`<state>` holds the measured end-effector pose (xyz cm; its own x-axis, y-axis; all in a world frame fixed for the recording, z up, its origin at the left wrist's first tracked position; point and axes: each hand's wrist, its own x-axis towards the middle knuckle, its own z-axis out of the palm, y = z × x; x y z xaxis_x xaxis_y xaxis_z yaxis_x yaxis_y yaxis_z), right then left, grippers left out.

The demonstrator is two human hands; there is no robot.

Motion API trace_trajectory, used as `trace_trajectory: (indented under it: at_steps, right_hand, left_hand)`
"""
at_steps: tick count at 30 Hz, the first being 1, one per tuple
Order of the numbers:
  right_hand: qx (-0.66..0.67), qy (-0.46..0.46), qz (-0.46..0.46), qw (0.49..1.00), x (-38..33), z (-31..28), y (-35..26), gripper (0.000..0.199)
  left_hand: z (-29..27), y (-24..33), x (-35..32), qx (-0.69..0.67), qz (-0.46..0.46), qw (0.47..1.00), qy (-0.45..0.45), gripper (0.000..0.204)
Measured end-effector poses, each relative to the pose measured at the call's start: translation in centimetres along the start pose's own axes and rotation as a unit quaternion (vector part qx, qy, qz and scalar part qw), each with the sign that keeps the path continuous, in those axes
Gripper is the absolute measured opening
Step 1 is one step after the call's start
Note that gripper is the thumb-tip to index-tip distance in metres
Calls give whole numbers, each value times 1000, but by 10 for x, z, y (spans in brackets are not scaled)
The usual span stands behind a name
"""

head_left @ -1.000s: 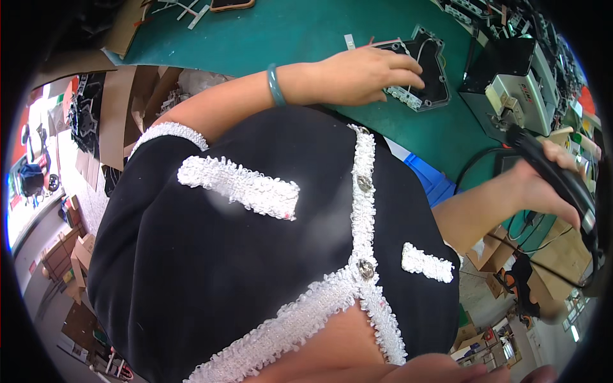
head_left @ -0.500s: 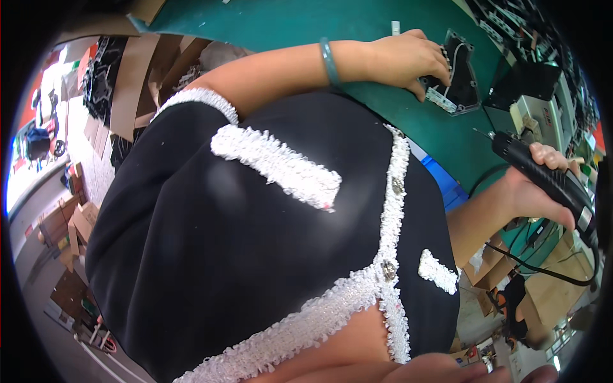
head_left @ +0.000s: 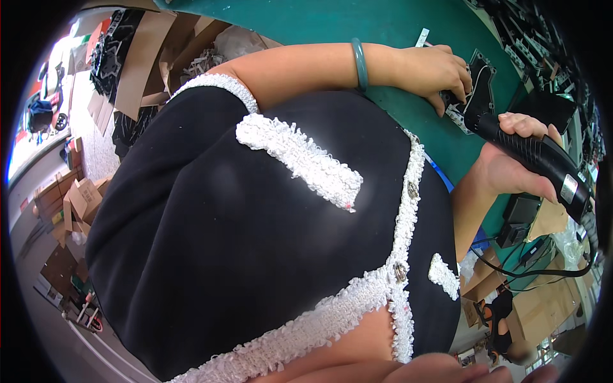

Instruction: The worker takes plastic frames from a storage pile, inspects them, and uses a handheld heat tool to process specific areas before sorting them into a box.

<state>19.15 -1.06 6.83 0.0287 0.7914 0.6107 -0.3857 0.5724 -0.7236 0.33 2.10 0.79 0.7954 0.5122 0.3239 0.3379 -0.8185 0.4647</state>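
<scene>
Your right hand point(head_left: 511, 167) holds a black power tool point(head_left: 533, 159), and its front end points at the black flat part point(head_left: 479, 96) on the green table point(head_left: 383, 25). Your left hand point(head_left: 434, 70) presses that part down near its edge.

Here is what could go wrong. The tip of the tool sits very close to your left fingers point(head_left: 456, 80). If the tool slips off its spot, I think it could hit them. The part is close to the table's edge too, so a hard push could slide it or tip it. A black cord point(head_left: 530, 271) hangs down from the tool past the boxes below. If it catches on something, it could pull the tool to the side.

Your right fingers are wrapped tight all the way around the tool's handle, with the thumb on top. Your left fingers are bent and spread a little, lying flat on the part, not closed around it. A green bangle point(head_left: 359, 64) sits on your left wrist.
</scene>
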Motion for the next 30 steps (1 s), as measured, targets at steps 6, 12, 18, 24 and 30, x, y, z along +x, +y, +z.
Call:
trace_trajectory:
  at_steps: [6, 12, 18, 24, 30]
  right_hand:
    - [-16, -35, -9, 999, -1, 6, 6, 97]
    - [-5, -108, -23, 994, 1, 11, 4, 93]
    - [-7, -114, -34, 993, 1, 13, 5, 94]
    - [34, -28, 15, 999, 7, -13, -6, 97]
    - [-14, 62, 13, 998, -3, -54, -44, 96]
  left_hand:
    - [-1, 0, 0, 10, 10, 1000, 2, 44]
    - [2, 2, 8, 25, 31, 999, 13, 43]
    - [2, 2, 14, 27, 45, 998, 26, 43]
    - [0, -8, 12, -64, 86, 992, 65, 37]
    - [-51, -6, 50, 125, -43, 991, -25, 25]
